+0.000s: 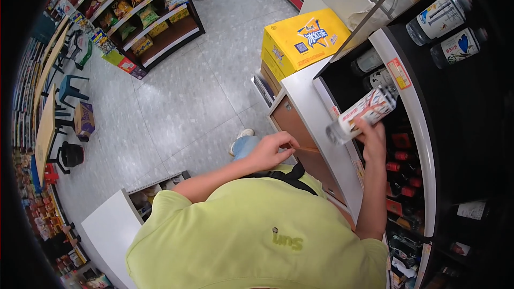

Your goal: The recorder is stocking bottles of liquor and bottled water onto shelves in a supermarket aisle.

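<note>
Head view, right hand (373,142): fingers wrapped round a clear cylindrical bottle with a white, red-printed label (365,111).
Left hand (270,151): loosely curled, seemingly holding nothing; contact with the brown cabinet panel (292,120) beside it, I cannot tell.
Held bottle's place: just ahead of the right hand; right of and ahead of the left, apart from it.
Bottle's long axis: slanted, one end toward the left hand's side, the other ahead-right toward the black shelf unit with white edging (426,171).
Nearer hand: right, touching.
Clear labelled bottles: at least five; one held, two part-hidden (368,61) ahead of the right hand, two (436,18) farther ahead-right.
Dark red-topped bottles (397,166): several, right of the right hand, uncountable.
</note>
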`<state>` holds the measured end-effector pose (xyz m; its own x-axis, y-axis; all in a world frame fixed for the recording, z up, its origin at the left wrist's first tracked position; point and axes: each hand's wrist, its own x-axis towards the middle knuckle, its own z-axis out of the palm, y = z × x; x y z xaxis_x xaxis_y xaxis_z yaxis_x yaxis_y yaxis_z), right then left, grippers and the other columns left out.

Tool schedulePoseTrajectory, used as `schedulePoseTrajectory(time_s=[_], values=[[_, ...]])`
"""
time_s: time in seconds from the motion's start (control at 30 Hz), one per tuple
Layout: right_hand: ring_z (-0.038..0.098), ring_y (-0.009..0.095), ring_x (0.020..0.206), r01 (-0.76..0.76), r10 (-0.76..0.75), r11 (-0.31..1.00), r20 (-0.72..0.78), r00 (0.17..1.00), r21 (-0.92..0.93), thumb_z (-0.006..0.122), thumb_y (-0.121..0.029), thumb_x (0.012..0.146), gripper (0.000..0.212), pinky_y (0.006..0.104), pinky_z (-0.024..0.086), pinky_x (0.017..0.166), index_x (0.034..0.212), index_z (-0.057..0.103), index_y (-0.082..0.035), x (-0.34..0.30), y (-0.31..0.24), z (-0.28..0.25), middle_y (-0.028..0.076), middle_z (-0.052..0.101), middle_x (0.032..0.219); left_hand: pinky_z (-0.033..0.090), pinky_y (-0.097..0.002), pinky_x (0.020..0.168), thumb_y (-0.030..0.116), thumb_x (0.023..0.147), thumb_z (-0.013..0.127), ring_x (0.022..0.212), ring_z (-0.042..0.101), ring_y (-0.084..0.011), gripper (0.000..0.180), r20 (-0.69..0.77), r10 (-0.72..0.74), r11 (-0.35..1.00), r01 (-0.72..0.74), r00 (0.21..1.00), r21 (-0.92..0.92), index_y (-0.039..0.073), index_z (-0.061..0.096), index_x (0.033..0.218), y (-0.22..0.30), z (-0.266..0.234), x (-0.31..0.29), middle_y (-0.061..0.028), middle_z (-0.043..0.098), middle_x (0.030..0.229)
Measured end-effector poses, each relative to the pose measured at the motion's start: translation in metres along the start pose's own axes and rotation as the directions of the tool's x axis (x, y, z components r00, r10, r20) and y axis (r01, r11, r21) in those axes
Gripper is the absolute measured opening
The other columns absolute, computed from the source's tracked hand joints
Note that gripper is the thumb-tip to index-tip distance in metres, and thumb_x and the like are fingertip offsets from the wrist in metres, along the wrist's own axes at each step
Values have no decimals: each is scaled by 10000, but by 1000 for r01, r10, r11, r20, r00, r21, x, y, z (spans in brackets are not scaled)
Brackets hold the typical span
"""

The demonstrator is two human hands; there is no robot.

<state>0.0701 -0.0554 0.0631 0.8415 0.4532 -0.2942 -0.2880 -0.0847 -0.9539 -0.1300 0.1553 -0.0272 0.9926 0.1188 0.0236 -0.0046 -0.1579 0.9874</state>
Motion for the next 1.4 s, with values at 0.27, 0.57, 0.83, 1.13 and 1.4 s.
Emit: schedulePoseTrajectory(time_s=[0.27, 0.57, 0.83, 1.13, 1.4], values=[[673, 181, 992, 200, -205, 979, -215, 955, -48, 790, -104, 829, 521, 320, 572, 807, 1273, 535, -5, 76, -3, -14, 107, 642, 1153, 559, -350, 802, 75, 898, 669, 891, 688, -231, 146, -24, 6, 1000, -7, 1000, -10, 37, 672, 1039, -2, 1, -5, -107, 665, 980], [654, 199, 1047, 531, -597, 799, -270, 755, -282, 873, -127, 728, 638, 322, 510, 938, 1262, 553, 15, 157, 40, -5, 120, 659, 1180, 551, -340, 829, 96, 923, 654, 910, 684, -213, 173, -23, -6, 1000, 6, 1000, -2, 26, 676, 1080, -7, 0, -8, -106, 668, 1004], [646, 216, 1071, 439, -618, 773, -385, 686, -458, 894, -128, 710, 658, 338, 496, 965, 1254, 559, 30, 188, 53, 5, 144, 649, 1208, 547, -345, 816, 106, 924, 658, 904, 683, -207, 177, -42, -51, 999, 52, 998, 7, 26, 676, 1081, -4, -2, -9, -105, 670, 1004], [660, 263, 1106, 318, -597, 782, -498, 629, -536, 922, -236, 671, 768, 379, 489, 984, 1297, 548, 2, 197, 57, 16, 154, 669, 1218, 556, -350, 799, 81, 902, 663, 895, 687, -230, 145, -56, -39, 999, 40, 998, 2, 33, 671, 1038, -4, -2, -5, -111, 660, 990], [642, 319, 1150, 230, -586, 770, -518, 624, -595, 911, -276, 689, 822, 419, 476, 1012, 1346, 500, -3, 200, 60, 19, 177, 635, 1266, 550, -345, 811, 96, 914, 652, 908, 681, -218, 167, -23, -27, 1000, 27, 999, -12, 30, 671, 1067, -3, -1, 2, -107, 660, 1006]])
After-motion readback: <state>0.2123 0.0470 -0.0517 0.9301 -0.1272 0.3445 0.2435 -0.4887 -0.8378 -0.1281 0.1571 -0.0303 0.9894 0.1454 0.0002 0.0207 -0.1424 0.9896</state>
